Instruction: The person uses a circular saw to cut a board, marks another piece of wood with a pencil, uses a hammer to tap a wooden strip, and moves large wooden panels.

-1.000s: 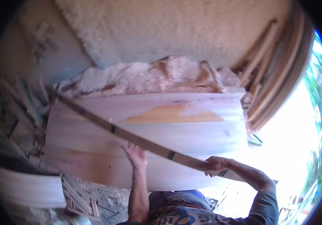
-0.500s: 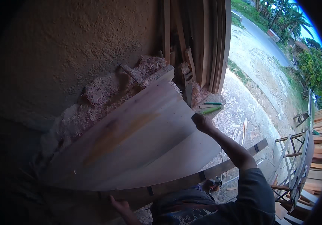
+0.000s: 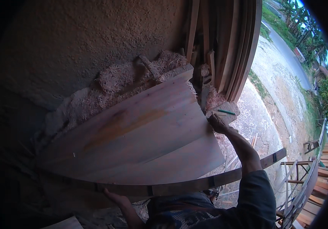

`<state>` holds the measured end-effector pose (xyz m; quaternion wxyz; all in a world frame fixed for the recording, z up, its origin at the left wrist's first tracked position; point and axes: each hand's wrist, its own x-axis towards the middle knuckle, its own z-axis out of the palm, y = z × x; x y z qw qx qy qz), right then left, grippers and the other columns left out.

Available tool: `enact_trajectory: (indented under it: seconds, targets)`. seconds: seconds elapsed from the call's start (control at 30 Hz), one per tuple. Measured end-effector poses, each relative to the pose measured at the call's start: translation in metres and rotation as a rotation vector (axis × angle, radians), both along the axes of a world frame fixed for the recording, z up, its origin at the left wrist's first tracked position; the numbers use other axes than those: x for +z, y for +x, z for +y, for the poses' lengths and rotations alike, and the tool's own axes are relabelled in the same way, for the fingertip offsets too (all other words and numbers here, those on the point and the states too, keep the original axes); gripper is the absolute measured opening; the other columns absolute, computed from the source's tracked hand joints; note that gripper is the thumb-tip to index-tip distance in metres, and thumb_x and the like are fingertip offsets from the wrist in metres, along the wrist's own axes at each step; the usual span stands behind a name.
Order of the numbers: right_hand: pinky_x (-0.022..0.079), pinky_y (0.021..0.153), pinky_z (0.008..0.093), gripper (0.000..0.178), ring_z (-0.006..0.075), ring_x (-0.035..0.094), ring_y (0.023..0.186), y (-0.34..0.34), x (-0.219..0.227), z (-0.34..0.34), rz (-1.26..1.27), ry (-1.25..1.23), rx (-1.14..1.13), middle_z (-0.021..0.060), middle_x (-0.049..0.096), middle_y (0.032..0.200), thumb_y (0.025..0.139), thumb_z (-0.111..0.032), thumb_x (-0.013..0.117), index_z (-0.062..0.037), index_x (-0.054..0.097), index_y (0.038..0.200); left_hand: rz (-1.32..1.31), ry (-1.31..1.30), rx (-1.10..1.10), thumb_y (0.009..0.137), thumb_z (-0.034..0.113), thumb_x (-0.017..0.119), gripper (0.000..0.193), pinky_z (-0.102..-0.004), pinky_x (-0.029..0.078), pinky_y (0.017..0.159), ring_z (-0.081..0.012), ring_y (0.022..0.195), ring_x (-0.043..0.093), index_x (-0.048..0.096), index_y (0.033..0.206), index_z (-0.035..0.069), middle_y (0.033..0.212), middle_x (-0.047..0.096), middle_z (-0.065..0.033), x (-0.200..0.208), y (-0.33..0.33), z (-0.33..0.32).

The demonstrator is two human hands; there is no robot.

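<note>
A broad pale wooden panel (image 3: pixel 144 129) with a yellowish streak lies in front of me. Along its near side runs a long wooden strip (image 3: pixel 187 187) with dark bands across it. My left hand (image 3: pixel 119 199) is at the strip's lower edge, thumb against it and the other fingers mostly hidden, seemingly gripping it. My right hand (image 3: pixel 219 124), arm stretched out, is closed at the panel's far right corner; what it holds, if anything, is hidden. Just beyond it a green pencil (image 3: pixel 226 112) rests on a pale ledge (image 3: pixel 232 117).
Curly wood shavings (image 3: pixel 116 78) heap along the rough wall (image 3: pixel 83 42). A handsaw (image 3: pixel 205 89) stands beside upright boards (image 3: pixel 238 49) at the back. Outside, a metal frame (image 3: pixel 295 175) and stacked planks (image 3: pixel 326 179) lie to the right.
My right hand has reached farther over the ledge, and the lime-green object there no longer shows. My left hand stays at the strip. The whole view has shifted slightly.
</note>
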<state>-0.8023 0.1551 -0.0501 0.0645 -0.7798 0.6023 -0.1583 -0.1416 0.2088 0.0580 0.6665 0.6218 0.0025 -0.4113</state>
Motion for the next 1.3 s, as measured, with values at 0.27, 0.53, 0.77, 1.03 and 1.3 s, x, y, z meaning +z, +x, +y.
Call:
enact_trajectory:
  seconds: [0.27, 0.53, 0.77, 1.03, 1.3]
  targets:
    - [0.042, 0.083, 0.0594, 0.023, 0.0499, 0.053, 0.102, 0.017, 0.051, -0.01, -0.021, -0.069, -0.737, 0.0286, 0.055, 0.107, 0.095, -0.013, 0.058, -0.0014, 0.047, 0.111, 0.264, -0.281, -0.19, 0.099, 0.037, 0.056, 0.042, -0.0447, 0.051, 0.095, -0.0265, 0.109, 0.061, 0.057, 0.13, 0.008, 0.114, 0.063, -0.0073, -0.006, 0.031, 0.023]
    - [0.051, 0.073, 0.0465, 0.027, 0.0436, 0.065, 0.089, 0.283, 0.269, 0.03, -0.411, 0.032, -0.056, 0.0251, 0.064, 0.101, 0.097, -0.003, 0.056, -0.0043, 0.053, 0.124, 0.363, -0.317, -0.45, 0.089, 0.027, 0.074, 0.051, -0.045, 0.063, 0.084, -0.0245, 0.107, 0.068, 0.055, 0.134, 0.013, 0.122, 0.066, -0.0081, 0.023, 0.016, 0.03]
    - [0.051, 0.061, 0.0469, 0.045, 0.0379, 0.066, 0.065, 0.419, 0.29, 0.077, -0.539, 0.376, 0.34, 0.015, 0.061, 0.072, 0.096, -0.011, 0.063, -0.0064, 0.041, 0.134, 0.415, -0.333, -0.61, 0.091, 0.038, 0.07, 0.052, -0.048, 0.065, 0.075, -0.0289, 0.093, 0.072, 0.053, 0.134, 0.012, 0.115, 0.067, -0.012, 0.049, 0.015, 0.011]
    - [0.056, 0.061, 0.0376, 0.069, 0.0261, 0.067, 0.064, 0.467, 0.253, 0.11, -0.634, 0.318, 0.268, 0.0149, 0.066, 0.076, 0.095, 0.004, 0.051, -0.011, 0.03, 0.159, 0.376, -0.309, -0.654, 0.097, 0.039, 0.063, 0.051, -0.0499, 0.064, 0.075, -0.0313, 0.096, 0.072, 0.049, 0.138, 0.013, 0.119, 0.066, -0.0135, 0.061, 0.0, 0.017]
    - [0.051, 0.055, 0.049, 0.069, 0.0389, 0.065, 0.062, 0.496, 0.233, 0.138, -0.296, 0.186, 0.164, 0.0194, 0.064, 0.077, 0.099, -0.013, 0.057, -0.0224, 0.026, 0.16, 0.409, -0.25, -0.691, 0.098, 0.038, 0.06, 0.06, -0.0449, 0.062, 0.076, -0.0276, 0.103, 0.068, 0.04, 0.149, 0.013, 0.134, 0.056, -0.01, 0.073, 0.006, 0.021]
